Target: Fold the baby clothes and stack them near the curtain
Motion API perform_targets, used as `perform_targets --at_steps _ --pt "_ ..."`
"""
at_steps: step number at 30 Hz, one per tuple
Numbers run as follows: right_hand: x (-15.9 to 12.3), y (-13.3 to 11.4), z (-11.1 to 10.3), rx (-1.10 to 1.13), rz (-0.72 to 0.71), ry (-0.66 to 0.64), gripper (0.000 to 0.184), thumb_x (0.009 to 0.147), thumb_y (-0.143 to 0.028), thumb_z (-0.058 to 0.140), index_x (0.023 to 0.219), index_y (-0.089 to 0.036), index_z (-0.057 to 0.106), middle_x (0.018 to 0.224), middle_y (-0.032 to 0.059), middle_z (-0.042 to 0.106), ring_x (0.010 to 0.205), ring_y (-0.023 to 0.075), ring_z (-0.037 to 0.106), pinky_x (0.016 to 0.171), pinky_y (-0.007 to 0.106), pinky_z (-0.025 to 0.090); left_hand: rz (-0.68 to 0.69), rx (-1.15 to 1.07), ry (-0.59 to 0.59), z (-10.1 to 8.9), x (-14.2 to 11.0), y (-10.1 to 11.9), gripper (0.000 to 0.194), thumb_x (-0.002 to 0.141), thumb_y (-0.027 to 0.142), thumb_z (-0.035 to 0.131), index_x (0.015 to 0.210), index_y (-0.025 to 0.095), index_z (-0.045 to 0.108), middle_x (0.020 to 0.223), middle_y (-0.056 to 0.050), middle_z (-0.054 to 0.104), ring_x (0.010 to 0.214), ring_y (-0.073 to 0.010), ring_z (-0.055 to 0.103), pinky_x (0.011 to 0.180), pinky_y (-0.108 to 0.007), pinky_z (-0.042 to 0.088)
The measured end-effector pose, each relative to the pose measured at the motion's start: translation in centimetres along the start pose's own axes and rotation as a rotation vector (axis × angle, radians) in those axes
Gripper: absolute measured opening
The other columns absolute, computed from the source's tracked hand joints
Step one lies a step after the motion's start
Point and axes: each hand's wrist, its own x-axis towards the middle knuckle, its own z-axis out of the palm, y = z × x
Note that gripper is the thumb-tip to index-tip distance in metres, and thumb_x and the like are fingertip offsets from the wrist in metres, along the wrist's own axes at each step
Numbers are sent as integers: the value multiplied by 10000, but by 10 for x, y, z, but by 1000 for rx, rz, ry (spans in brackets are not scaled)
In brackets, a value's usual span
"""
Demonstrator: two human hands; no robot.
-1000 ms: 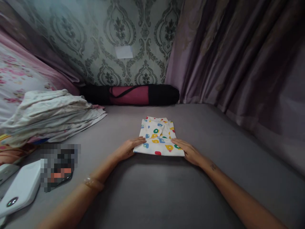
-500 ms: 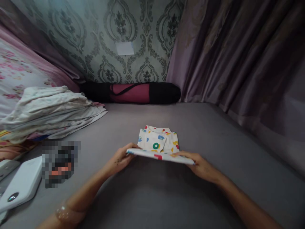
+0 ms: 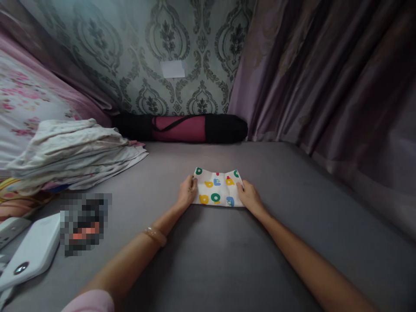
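Observation:
A white cloth (image 3: 217,190) with green, yellow, blue and red prints is folded into a small rectangle on the grey sheet, in the middle of the head view. My left hand (image 3: 187,190) pinches its left edge, and my right hand (image 3: 250,197) grips the right edge with the thumb on top. Between my hands the far edge sags a little, with its corners raised. Whatever layers lie beneath the top face are hidden.
A pile of light cloths (image 3: 74,151) lies at the left. Nearer are a white power bank (image 3: 35,251), a socket strip (image 3: 13,229) and a blurred dark object (image 3: 86,225). A long black and maroon bag (image 3: 178,128) rests against the wall; curtains (image 3: 286,78) hang at the right.
Both hands have moved forward and closer together. The near part of the cloth, raised edge-on before, now lies over the far part, covering it as a smaller rectangle.

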Motion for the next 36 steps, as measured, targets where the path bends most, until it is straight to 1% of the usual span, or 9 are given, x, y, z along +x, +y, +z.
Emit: perform_targets --at_steps 5,11,15,18,21,23,25,30,36 --pt "-8 -9 -5 -132 73 -31 372 967 -370 295 1064 -164 589 927 140 687 858 247 652 688 298 418 69 106 -31 1 0 -6 199 941 299 381 894 196 545 788 -44 642 735 -168 595 635 -244 395" --pt "-8 -10 -12 -209 132 -44 375 950 -369 354 1187 -131 523 963 177 678 894 282 660 733 349 451 -5 318 -59 -4 -1 -3 250 959 335 350 1111 174 464 854 -102 668 773 -215 634 643 -281 422" --pt "-4 1 -15 -229 105 -79 365 947 -350 360 1193 -135 523 964 175 677 916 296 657 737 365 462 26 405 -63 -12 -3 -1 253 952 305 363 1132 152 453 891 -118 659 825 -226 632 675 -293 440" --pt "-3 0 -22 -259 73 -84 350 950 -268 313 1169 -125 545 976 177 675 918 296 653 746 378 468 109 480 3 -19 -6 2 255 939 265 375 1124 123 479 1004 -151 620 921 -238 603 749 -319 457" --pt "-3 -18 -25 -277 -143 24 411 951 -201 241 1214 -95 539 1170 194 617 1095 282 581 896 399 427 310 532 30 -19 -9 15 287 944 256 357 1153 118 498 1108 -160 583 1023 -249 558 865 -360 444" --pt "-2 -31 -20 -247 -366 93 458 964 -254 238 1319 -86 475 1370 170 491 1296 266 408 1054 408 303 467 534 -18 -12 -11 26 334 956 283 342 1216 130 486 1198 -148 563 1126 -251 511 959 -383 404" --pt "0 -40 -9 -219 -495 88 524 970 -333 239 1406 -80 383 1487 132 353 1398 251 229 1134 416 159 543 546 -84 -3 -13 34 406 965 339 329 1286 126 459 1311 -145 515 1258 -269 421 1050 -412 332" --pt "7 -34 24 -225 -411 -129 605 958 -393 207 1440 -46 329 1502 140 318 1405 265 212 1139 440 137 414 646 -272 10 -15 30 538 969 444 280 1389 130 402 1472 -145 371 1382 -325 268 1115 -490 226" --pt "10 -28 28 -214 -390 -166 621 956 -415 195 1459 -64 291 1520 126 285 1414 256 181 1141 441 127 353 633 -323 0 -12 14 551 973 448 254 1420 143 359 1512 -147 297 1401 -299 241 1112 -505 222"
